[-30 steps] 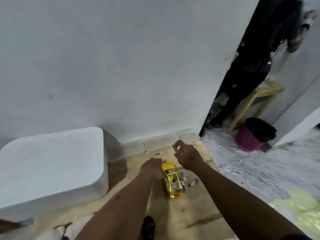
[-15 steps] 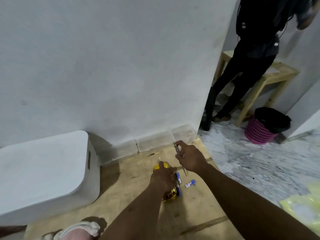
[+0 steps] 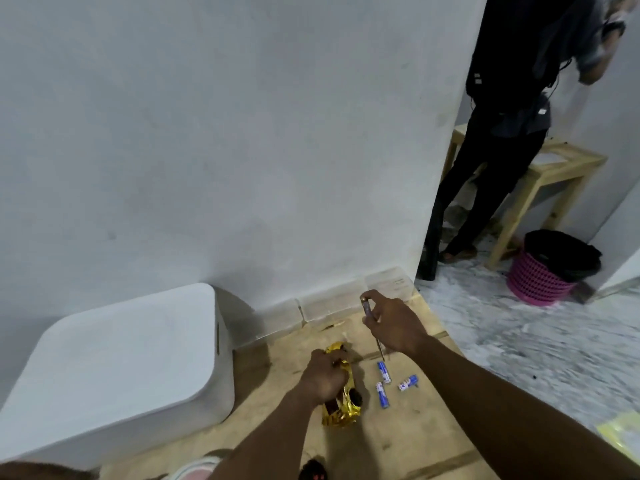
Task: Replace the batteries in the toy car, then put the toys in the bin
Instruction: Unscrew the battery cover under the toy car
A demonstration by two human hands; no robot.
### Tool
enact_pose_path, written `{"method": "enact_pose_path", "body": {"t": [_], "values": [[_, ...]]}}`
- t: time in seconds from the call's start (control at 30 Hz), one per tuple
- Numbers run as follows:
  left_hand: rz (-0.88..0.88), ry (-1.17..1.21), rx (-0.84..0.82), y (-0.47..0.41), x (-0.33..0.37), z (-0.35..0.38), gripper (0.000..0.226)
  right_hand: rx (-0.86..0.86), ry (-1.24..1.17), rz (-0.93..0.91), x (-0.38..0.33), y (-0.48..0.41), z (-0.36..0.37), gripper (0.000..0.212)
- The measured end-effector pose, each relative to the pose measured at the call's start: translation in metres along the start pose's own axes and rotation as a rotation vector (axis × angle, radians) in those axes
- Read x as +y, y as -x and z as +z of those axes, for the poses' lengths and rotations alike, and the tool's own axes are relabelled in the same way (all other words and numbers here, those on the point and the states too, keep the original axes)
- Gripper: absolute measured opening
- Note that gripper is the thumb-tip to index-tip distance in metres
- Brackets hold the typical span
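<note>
Three blue-and-white batteries [image 3: 383,372] lie loose on the wooden floor board [image 3: 408,431] just right of the gold toy car [image 3: 343,400], and all three now show clear of it, where half a second ago one was tucked against the car's side under the left hand. The car itself has been tipped since then: it now lies on its side, a black wheel facing right and its nose toward the wall [image 3: 242,133]. A second ago it sat with its open underside up and the left hand only at its far end.

From the head view, the left hand [image 3: 323,377] is closed over the car's upper middle, fingers wrapped round the body and pressing it to the board. The right hand [image 3: 394,327] hovers above the board beyond the batteries, pinching a screwdriver [image 3: 372,327] between thumb and fingertips; its handle points up toward the wall and its thin shaft slants down, the tip just short of the nearest battery, touching nothing that can be seen. That hand has barely shifted over the last second.

A white lidded bin [image 3: 114,368] stands to the left of the car, its lid shut, near but not touching it. Beyond the wall's corner another person [image 3: 502,133] stands by a wooden table [image 3: 561,168] and a pink basket [image 3: 540,278].
</note>
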State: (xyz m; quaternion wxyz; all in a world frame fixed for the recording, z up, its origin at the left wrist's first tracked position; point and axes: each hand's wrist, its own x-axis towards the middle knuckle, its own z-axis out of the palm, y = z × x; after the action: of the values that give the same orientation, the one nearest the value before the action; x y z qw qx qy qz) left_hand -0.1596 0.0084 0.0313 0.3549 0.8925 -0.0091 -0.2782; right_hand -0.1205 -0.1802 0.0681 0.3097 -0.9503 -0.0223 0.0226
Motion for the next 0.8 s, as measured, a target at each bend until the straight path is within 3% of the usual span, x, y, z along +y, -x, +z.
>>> {"method": "enact_pose_path", "body": {"t": [0.13,0.27,0.33,0.63,0.8], "values": [[0.025,0.114,0.116,0.007,-0.007,-0.007,0.044,0.017,-0.044,-0.008,-0.012,0.001,0.003,0.029],[0.038,0.311,0.183,0.019,-0.009,-0.026,0.025,0.020,-0.146,-0.040,-0.040,-0.002,0.011,0.032],[0.054,0.350,0.182,0.031,-0.008,-0.037,0.016,0.044,-0.226,-0.037,-0.052,-0.004,0.012,0.033],[0.012,0.400,0.079,0.070,-0.003,-0.094,0.033,0.067,-0.527,-0.002,-0.124,-0.004,-0.024,0.030],[0.016,0.511,0.104,0.073,-0.001,-0.117,0.020,0.055,-0.591,-0.009,-0.150,-0.005,-0.033,0.029]]}}
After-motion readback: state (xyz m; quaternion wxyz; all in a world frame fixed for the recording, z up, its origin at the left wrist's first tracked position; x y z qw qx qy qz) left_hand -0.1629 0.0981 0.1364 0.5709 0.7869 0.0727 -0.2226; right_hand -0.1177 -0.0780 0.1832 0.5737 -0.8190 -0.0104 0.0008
